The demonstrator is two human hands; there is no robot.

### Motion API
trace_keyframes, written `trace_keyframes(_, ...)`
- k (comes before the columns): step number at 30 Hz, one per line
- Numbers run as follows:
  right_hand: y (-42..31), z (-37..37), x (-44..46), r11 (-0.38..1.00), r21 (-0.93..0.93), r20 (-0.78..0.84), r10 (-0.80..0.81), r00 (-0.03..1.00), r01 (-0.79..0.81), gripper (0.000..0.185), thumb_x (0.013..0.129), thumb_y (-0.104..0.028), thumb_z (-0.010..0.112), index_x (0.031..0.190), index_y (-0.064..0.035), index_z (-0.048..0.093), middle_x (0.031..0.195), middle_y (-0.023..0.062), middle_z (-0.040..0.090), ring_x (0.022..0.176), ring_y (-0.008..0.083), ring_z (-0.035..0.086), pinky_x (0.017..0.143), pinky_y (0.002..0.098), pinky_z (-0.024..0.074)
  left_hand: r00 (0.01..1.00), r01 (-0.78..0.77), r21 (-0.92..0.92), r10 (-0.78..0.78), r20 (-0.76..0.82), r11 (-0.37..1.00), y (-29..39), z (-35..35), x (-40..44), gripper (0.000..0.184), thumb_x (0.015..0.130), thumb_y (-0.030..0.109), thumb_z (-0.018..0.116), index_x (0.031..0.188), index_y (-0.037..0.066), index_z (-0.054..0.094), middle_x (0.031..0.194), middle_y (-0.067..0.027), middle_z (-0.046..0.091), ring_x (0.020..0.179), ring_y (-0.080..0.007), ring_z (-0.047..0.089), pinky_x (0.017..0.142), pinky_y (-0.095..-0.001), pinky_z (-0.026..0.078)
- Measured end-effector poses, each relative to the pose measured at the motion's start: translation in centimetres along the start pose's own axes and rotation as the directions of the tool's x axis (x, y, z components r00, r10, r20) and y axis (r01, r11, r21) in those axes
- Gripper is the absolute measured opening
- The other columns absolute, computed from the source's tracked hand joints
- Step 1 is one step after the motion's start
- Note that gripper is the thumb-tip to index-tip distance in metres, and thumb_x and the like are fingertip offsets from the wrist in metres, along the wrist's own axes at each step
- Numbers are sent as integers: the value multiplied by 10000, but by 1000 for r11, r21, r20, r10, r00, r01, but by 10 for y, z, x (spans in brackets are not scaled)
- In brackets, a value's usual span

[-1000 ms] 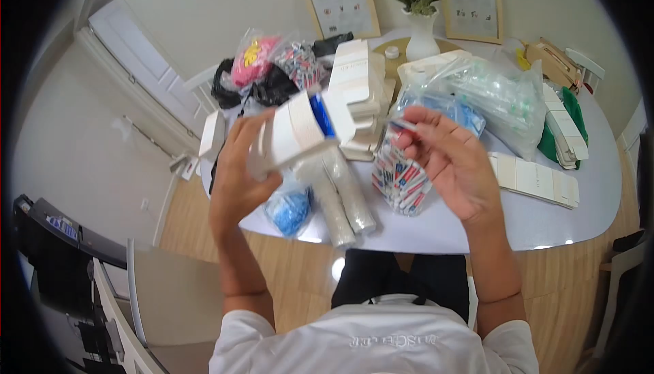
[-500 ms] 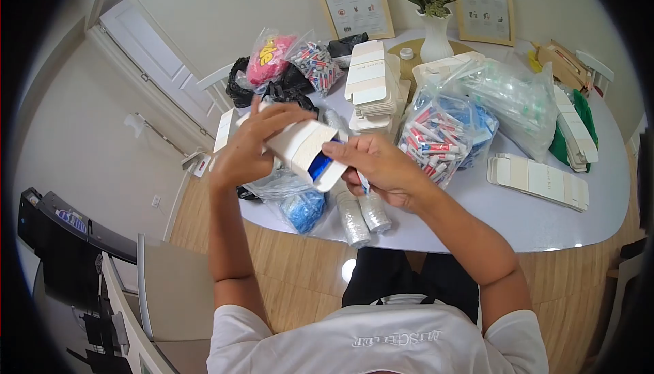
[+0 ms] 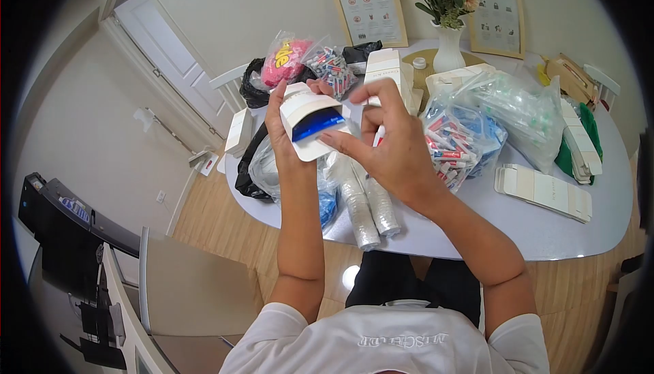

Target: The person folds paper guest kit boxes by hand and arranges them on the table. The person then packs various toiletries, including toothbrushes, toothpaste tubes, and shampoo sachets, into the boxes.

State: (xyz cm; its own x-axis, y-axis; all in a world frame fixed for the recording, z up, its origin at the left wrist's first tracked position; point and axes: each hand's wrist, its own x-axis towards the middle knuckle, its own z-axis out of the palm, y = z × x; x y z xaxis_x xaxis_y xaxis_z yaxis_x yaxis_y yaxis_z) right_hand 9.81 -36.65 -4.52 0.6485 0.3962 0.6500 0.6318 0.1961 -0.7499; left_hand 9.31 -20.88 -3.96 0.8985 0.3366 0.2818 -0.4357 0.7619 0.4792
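My left hand [image 3: 285, 125] is wrapped round a small white box [image 3: 300, 104], its open end tilted toward me. Inside the box lies a shiny blue packet [image 3: 317, 126]. Close to the opening is my right hand [image 3: 392, 139], its thumb at the box's lower flap and its index finger raised and bent. Between its curled fingers shows a bit of a red-and-white toothpaste tube [image 3: 379, 135], mostly hidden by the hand. Below, on the table, lie two long wrapped silvery rolls [image 3: 361, 217].
Right of my hands sits a clear bag of toothpaste tubes [image 3: 449, 156], beside a large clear plastic bag [image 3: 511, 112]. Flat stacked boxes [image 3: 543, 192] lie at the table's right. A flower vase [image 3: 448, 47] stands at the back, and a pink bag [image 3: 285, 62] at back left.
The box has turned, so its open end with the blue packet faces me more. My left hand has shifted right and now holds it from the left. My right hand's fingers have lifted off the flap.
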Motion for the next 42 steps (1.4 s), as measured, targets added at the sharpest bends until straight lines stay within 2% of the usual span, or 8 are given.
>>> trace_keyframes(2, -13, -7, 4, 818, -449, 14, -396, 918, 360, 183, 699, -165, 665, 799, -44, 572, 726, 57, 634, 584, 209, 609, 477, 304, 443, 993, -110, 144, 114, -18, 983, -4, 6, 1, 310, 795, 236, 589, 858, -45, 474, 780, -140, 528, 781, -250, 541, 711, -337, 488)
trace_keyframes(5, -20, -14, 12, 517, -718, 263, -420, 869, 467, 156, 747, -252, 656, 804, -111, 622, 659, 25, 563, 565, 181, 565, 504, 307, 421, 935, 352, -281, -347, 70, 893, 0, -4, 15, 280, 794, 232, 587, 825, -35, 507, 755, -137, 555, 784, -256, 549, 726, -352, 487)
trace_keyframes(17, -14, -14, 23, 552, -587, 204, -608, 768, 593, 26, 625, -97, 596, 618, -78, 612, 615, 49, 590, 592, 189, 621, 487, 297, 438, 905, 414, -291, -355, 233, 863, 9, -6, 17, 266, 832, 201, 537, 915, -44, 471, 864, -162, 524, 870, -262, 509, 797, -371, 448)
trace_keyframes(22, -22, -11, 23, 482, -668, 121, -682, 721, 567, 18, 616, -99, 594, 623, -82, 591, 620, 31, 578, 584, 167, 601, 487, 290, 416, 988, -137, 208, 149, -41, 968, 5, -25, 25, 260, 846, 197, 540, 965, -32, 502, 933, -184, 565, 865, -260, 568, 772, -370, 495)
trace_keyframes(24, -24, -14, 25, 393, -719, 239, -636, 734, 574, 42, 703, -145, 618, 726, -113, 605, 720, -2, 593, 612, 151, 560, 521, 287, 413, 979, 184, -48, -179, 100, 982, 12, -15, 20, 252, 852, 204, 534, 1005, 5, 514, 941, -187, 579, 837, -265, 594, 756, -366, 513)
trace_keyframes(31, -25, -12, 28, 311, -722, 334, -626, 705, 618, 87, 665, -103, 609, 750, -118, 603, 656, -10, 531, 550, 142, 506, 488, 272, 361, 997, -60, 108, 64, -34, 992, 4, -8, 17, 262, 839, 199, 544, 952, -36, 520, 896, -178, 581, 840, -273, 583, 766, -371, 500)
trace_keyframes(34, -33, -15, 17, 316, -707, 151, -807, 571, 633, 93, 612, -126, 633, 673, -123, 563, 594, -29, 434, 503, 107, 420, 459, 246, 311, 950, 311, -402, -283, 130, 861, 19, -8, 18, 272, 812, 190, 552, 914, -58, 502, 857, -167, 562, 894, -276, 538, 812, -355, 461)
trace_keyframes(42, -40, -32, -8, 413, -603, 221, -736, 640, 683, 270, 639, -106, 706, 894, -81, 620, 692, 28, 545, 559, 163, 483, 486, 280, 345, 884, 467, -528, -368, 288, 709, 17, 1, 12, 301, 805, 173, 585, 956, -33, 427, 888, -135, 496, 898, -218, 509, 808, -307, 440)
